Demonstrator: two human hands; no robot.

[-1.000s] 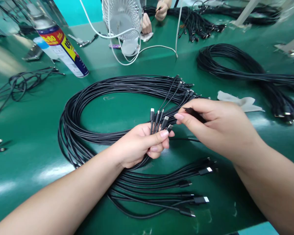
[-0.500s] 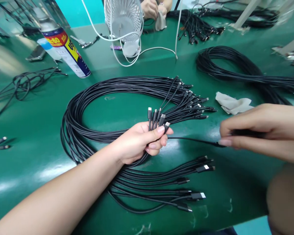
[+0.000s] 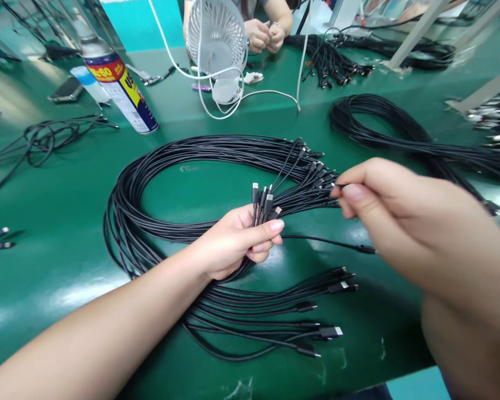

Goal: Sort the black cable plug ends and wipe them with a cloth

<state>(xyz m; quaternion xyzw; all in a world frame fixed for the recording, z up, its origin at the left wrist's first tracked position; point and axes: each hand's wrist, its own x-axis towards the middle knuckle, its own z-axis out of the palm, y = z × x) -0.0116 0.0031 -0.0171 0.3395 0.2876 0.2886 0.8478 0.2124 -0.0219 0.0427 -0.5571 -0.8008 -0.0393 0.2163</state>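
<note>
My left hand [image 3: 254,236] is closed around several black USB cables, whose plugs [image 3: 266,200] stick up above the thumb. Beneath it lies a large looped bundle of black cables [image 3: 150,161], with plug ends fanned out to the right in an upper and a lower group. At the upper group's plugs, my right hand [image 3: 350,191] pinches a dark, thin cable end between thumb and forefinger; most of it is hidden. One single cable [image 3: 325,239] runs from beside my left hand to a plug [image 3: 365,249] below my right hand.
A spray can [image 3: 120,89] stands at the back left, near a white fan [image 3: 219,44] with a white cord. Across the green table [image 3: 66,222] are another person's hands [image 3: 264,36]. More coiled black cables [image 3: 379,122] lie at right, and loose ones [image 3: 41,139] at left.
My right hand has let go of the single cable's end, which now lies on the table, and moved left and up to the upper plugs. My left hand keeps its hold.
</note>
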